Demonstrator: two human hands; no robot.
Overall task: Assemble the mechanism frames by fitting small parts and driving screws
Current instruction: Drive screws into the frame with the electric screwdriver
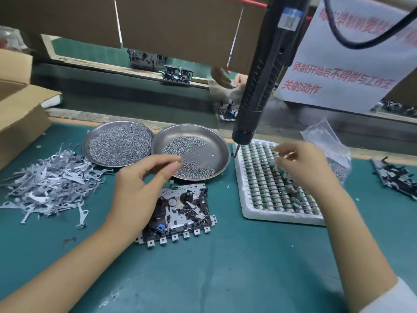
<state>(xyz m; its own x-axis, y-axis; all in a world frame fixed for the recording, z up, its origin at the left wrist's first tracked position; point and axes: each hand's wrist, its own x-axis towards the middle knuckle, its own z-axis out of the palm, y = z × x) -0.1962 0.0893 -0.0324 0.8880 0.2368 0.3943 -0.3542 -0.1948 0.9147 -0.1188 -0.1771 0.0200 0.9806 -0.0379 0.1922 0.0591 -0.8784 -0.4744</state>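
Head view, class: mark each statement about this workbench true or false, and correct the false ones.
1. Two round metal dishes hold screws. True.
2. The mechanism frame lies inside the white foam tray. False: it lies on the green mat, left of the tray.
3. The left hand reaches over the right-hand dish. True.
4. The right hand grips the hanging electric screwdriver. False: it is over the foam tray.
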